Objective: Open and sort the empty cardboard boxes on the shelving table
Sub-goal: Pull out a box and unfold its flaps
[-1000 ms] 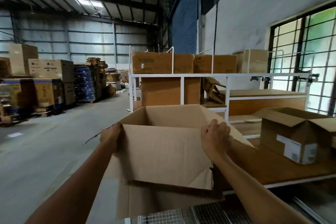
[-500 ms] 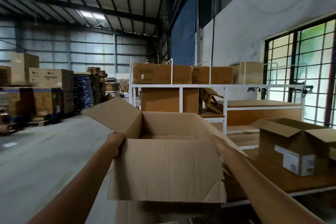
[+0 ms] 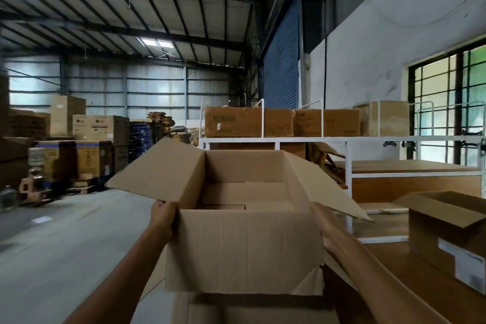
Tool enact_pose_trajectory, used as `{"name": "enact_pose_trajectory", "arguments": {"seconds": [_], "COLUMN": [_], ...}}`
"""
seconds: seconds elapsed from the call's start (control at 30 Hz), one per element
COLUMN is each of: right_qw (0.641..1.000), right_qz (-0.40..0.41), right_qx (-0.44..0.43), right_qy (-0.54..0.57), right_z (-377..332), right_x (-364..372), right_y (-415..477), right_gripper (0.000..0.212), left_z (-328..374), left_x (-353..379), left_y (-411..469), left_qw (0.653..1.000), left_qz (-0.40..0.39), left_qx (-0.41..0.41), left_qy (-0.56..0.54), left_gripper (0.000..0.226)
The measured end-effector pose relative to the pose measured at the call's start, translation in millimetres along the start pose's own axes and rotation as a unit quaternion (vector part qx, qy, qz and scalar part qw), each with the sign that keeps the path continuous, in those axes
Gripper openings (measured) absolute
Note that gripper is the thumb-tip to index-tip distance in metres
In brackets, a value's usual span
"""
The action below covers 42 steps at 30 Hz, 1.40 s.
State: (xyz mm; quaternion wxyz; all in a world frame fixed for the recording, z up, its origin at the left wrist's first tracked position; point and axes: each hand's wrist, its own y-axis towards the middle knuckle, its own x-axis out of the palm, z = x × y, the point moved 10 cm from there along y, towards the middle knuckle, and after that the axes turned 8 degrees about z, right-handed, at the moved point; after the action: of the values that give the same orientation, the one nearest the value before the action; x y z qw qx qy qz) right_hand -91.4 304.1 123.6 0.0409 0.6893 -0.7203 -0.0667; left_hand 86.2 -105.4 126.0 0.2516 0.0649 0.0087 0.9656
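Note:
A large empty cardboard box (image 3: 242, 252) is held up in front of me, its top flaps spread outward and the inside bare. My left hand (image 3: 162, 221) grips its left side wall just under the left flap. My right hand (image 3: 324, 229) holds the right side wall under the right flap; its fingers are partly hidden behind the cardboard. A smaller open box (image 3: 447, 234) with a white label stands on the wooden table top (image 3: 410, 276) at the right.
A white-framed shelving table (image 3: 347, 139) stands behind, with several closed boxes (image 3: 249, 122) on its top level and wooden shelves below. Stacks of cartons and pallets (image 3: 86, 144) line the left. Concrete floor (image 3: 60, 244) lies to my left; a barred window (image 3: 452, 97) is on the right wall.
The box has been lifted higher and its side flaps have swung outward. My right hand went from the top edge down to the box's right side. The view has tilted up.

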Motion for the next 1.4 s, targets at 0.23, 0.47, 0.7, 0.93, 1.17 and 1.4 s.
{"name": "enact_pose_trajectory", "arguments": {"seconds": [0.23, 0.47, 0.7, 0.93, 1.17, 1.4], "right_qw": [0.999, 0.983, 0.942, 0.882, 0.819, 0.666], "right_qz": [-0.012, -0.065, -0.024, 0.034, -0.316, -0.470], "right_qx": [0.053, 0.107, 0.023, -0.117, -0.172, -0.161], "right_qy": [0.003, -0.132, -0.333, -0.456, -0.447, -0.557], "right_z": [30.2, 117.5, 121.0, 105.4, 102.6, 101.8], "right_x": [28.4, 49.4, 47.2, 56.7, 126.9, 141.0], "right_y": [53.2, 73.0, 54.1, 20.7, -37.6, -89.9], "right_gripper": [0.023, 0.038, 0.043, 0.021, 0.026, 0.076], "left_z": [-47.0, -127.0, -151.0, -152.6, -99.0, -136.8], "left_x": [33.6, 33.6, 21.6, 13.5, 70.6, 131.8], "left_y": [39.8, 53.9, 47.5, 35.6, -38.2, -117.5], "left_qw": [0.999, 0.991, 0.980, 0.975, 0.919, 0.645], "left_qz": [0.014, 0.052, 0.077, 0.073, -0.109, -0.499], "left_qx": [-0.047, -0.105, -0.109, -0.069, 0.191, 0.186], "left_qy": [0.002, 0.058, 0.145, 0.200, 0.328, 0.549], "left_gripper": [0.023, 0.015, 0.029, 0.012, 0.013, 0.059]}}
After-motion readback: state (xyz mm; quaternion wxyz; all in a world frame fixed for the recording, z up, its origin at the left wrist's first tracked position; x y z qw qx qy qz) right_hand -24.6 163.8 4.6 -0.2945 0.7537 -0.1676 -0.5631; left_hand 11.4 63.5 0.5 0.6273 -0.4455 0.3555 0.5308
